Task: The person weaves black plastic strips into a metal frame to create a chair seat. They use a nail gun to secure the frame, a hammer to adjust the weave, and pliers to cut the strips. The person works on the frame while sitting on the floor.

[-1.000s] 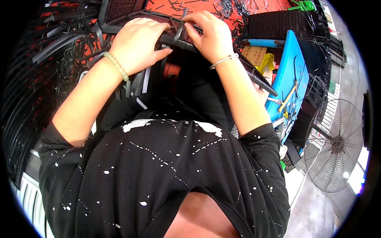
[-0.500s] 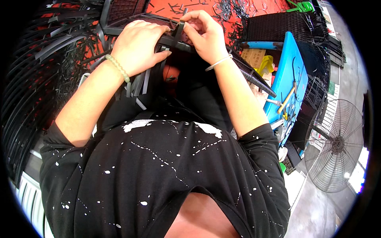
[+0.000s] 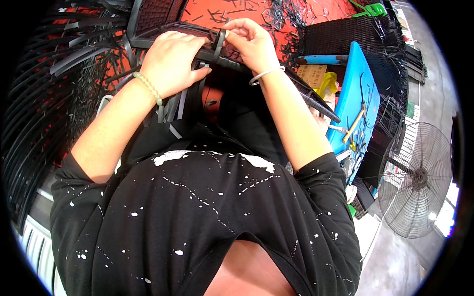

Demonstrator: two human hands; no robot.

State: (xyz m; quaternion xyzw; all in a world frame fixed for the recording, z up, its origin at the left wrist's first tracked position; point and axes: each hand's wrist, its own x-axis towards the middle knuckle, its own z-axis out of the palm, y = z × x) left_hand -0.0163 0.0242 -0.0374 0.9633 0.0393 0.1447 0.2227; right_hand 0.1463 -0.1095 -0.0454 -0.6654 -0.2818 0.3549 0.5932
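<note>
A black woven frame point(image 3: 173, 24) with flat bars lies across the top of my lap. My left hand point(image 3: 170, 59), a beaded bracelet at its wrist, is wrapped over the frame's near bar, its thumb stretched out below. A flat black plastic strip point(image 3: 218, 47) curves up around that bar in a loop. My right hand point(image 3: 253, 47), a bangle at its wrist, pinches the strip near the top of the loop; its fingertips partly hide the strip's end. Several loose strip ends point(image 3: 181, 103) hang beneath my left hand.
Long black strips point(image 3: 34, 98) hang in a dense bunch at left. Strip scraps litter the red surface point(image 3: 207, 12) ahead. At right are a blue board point(image 3: 353, 98) with a hammer point(image 3: 354, 126) on it, a yellow bag point(image 3: 328, 85), cardboard point(image 3: 312, 74) and a large fan point(image 3: 418, 178).
My right hand has shifted slightly up and left. The black strip's loop now stands wider and rounder over the bar. My left hand stays nearly in place.
</note>
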